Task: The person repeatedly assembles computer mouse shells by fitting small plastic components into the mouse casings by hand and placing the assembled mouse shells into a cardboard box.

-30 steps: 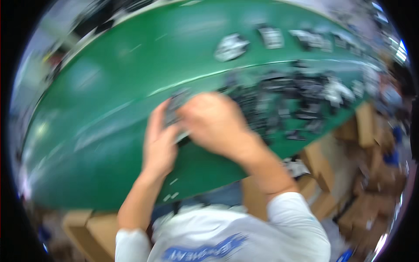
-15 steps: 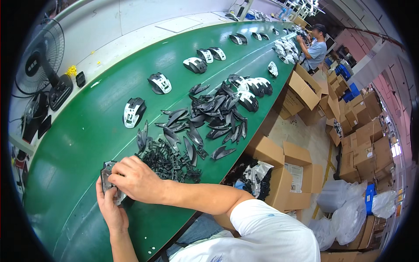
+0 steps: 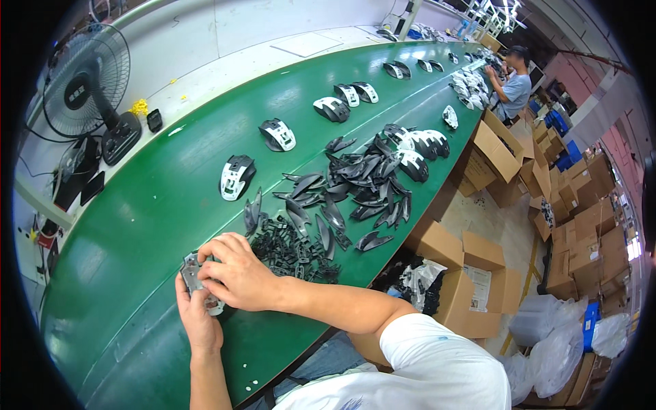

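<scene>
My left hand [image 3: 199, 320] is closed around the lower edge of a computer mouse shell [image 3: 192, 272], holding it tilted just above the green bench with its grey inner side showing. Across the shell reaches my right hand [image 3: 240, 275], fingers bent and pressed together against its inside. Whatever lies between those fingertips is hidden. To the right of the hands is a heap of small black plastic clips [image 3: 290, 249]. Beyond it spreads a pile of dark curved side panels [image 3: 362, 174]. White-and-black mouse shells [image 3: 237, 178] stand in a spaced line along the bench.
A black fan [image 3: 85, 92] stands on the white ledge at left. Open cardboard boxes [image 3: 454, 294] sit beside the bench's right edge, with clear plastic bags [image 3: 553, 345] on the floor. Farther along the green bench [image 3: 150, 225], a co-worker [image 3: 512, 85] handles parts.
The whole view has shifted, so the bench and its contents appear farther right. Both hands stay at the shell; my right fingers have moved slightly over it, uncovering more of its grey inside.
</scene>
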Demonstrator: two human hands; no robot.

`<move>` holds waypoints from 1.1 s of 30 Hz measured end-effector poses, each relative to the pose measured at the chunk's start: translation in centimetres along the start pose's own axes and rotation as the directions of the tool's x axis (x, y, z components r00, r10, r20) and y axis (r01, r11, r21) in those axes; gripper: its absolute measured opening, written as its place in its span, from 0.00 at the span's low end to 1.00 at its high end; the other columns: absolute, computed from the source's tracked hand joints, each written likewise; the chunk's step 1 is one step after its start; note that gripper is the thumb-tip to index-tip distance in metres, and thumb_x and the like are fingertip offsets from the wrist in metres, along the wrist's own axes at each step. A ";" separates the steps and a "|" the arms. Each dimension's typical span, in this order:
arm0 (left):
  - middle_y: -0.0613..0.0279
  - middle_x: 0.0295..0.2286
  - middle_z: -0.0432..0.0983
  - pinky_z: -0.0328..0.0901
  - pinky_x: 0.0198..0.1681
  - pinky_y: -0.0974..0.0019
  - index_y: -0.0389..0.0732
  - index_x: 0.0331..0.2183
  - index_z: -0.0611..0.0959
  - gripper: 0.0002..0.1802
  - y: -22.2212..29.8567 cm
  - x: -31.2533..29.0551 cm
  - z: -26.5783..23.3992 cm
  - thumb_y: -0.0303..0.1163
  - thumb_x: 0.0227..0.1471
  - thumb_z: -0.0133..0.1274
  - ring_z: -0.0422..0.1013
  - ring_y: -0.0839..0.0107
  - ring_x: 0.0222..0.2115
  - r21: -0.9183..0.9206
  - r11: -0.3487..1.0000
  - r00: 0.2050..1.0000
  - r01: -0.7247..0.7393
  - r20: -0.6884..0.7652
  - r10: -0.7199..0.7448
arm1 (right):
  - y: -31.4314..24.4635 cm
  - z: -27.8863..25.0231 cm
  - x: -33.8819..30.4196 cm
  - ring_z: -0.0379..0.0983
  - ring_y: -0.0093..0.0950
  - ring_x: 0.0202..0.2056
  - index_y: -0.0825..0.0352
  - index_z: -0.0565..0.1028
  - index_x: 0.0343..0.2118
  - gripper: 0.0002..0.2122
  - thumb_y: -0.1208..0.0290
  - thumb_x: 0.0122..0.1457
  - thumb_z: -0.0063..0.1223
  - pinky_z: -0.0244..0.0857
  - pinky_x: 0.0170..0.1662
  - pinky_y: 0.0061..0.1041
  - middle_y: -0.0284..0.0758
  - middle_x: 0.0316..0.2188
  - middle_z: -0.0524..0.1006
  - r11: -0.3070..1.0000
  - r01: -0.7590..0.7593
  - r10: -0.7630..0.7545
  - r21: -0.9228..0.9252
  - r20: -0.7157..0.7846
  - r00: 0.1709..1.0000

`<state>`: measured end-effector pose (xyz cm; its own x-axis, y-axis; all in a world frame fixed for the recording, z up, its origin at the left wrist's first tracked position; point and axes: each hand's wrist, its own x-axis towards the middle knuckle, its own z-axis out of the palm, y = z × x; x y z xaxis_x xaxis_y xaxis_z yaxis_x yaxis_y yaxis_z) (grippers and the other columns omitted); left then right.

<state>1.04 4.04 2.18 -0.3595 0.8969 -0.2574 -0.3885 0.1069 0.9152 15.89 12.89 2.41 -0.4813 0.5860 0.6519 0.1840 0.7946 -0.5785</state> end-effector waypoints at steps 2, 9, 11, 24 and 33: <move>0.63 0.51 0.77 0.70 0.46 0.70 0.40 0.66 0.70 0.32 -0.6 0.1 -1.1 0.23 0.61 0.51 0.75 0.74 0.47 0.064 0.998 0.999 -0.011 -0.031 0.013 | -0.1 0.8 -0.1 0.68 0.45 0.59 0.63 0.83 0.38 0.08 0.70 0.57 0.67 0.56 0.67 0.53 0.39 0.53 0.75 1.000 -0.012 0.012 0.004 0.017 1.000; 0.61 0.54 0.76 0.69 0.57 0.63 0.38 0.65 0.71 0.34 0.8 -0.4 0.4 0.25 0.58 0.56 0.74 0.67 0.53 -0.114 0.983 0.989 -0.147 -0.051 0.142 | -0.1 0.6 0.4 0.70 0.46 0.62 0.62 0.74 0.61 0.24 0.75 0.60 0.65 0.75 0.59 0.41 0.48 0.61 0.68 0.928 -0.248 0.226 0.278 0.109 0.968; 0.60 0.55 0.76 0.70 0.56 0.64 0.36 0.68 0.68 0.37 -0.2 -0.2 -0.1 0.25 0.58 0.55 0.74 0.69 0.53 -0.095 0.992 0.996 -0.087 -0.038 0.084 | -0.2 0.4 0.0 0.76 0.41 0.57 0.66 0.69 0.64 0.26 0.77 0.62 0.60 0.77 0.55 0.37 0.47 0.58 0.70 0.808 -0.403 0.331 0.430 0.233 0.914; 0.57 0.55 0.74 0.66 0.62 0.61 0.36 0.68 0.65 0.32 -0.1 -1.7 -1.0 0.21 0.65 0.47 0.71 0.69 0.56 0.066 0.973 0.974 -0.222 0.054 0.219 | -1.0 1.4 0.6 0.82 0.38 0.51 0.71 0.72 0.64 0.27 0.78 0.60 0.64 0.80 0.50 0.35 0.46 0.56 0.79 0.889 -0.359 0.332 0.284 0.140 0.933; 0.49 0.60 0.68 0.67 0.65 0.57 0.39 0.72 0.52 0.40 -1.7 -1.5 -1.0 0.15 0.63 0.44 0.70 0.63 0.60 0.179 0.913 0.926 -0.368 0.154 0.343 | -0.9 0.5 0.7 0.75 0.30 0.29 0.62 0.84 0.32 0.06 0.75 0.52 0.73 0.66 0.34 0.32 0.29 0.27 0.79 1.000 0.013 -0.012 -0.022 0.037 0.999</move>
<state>1.37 2.07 0.73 -0.3355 0.9339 0.1236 -0.0708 -0.1558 0.9852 14.91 12.53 3.15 -0.5149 0.5703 0.6400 0.1967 0.8052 -0.5594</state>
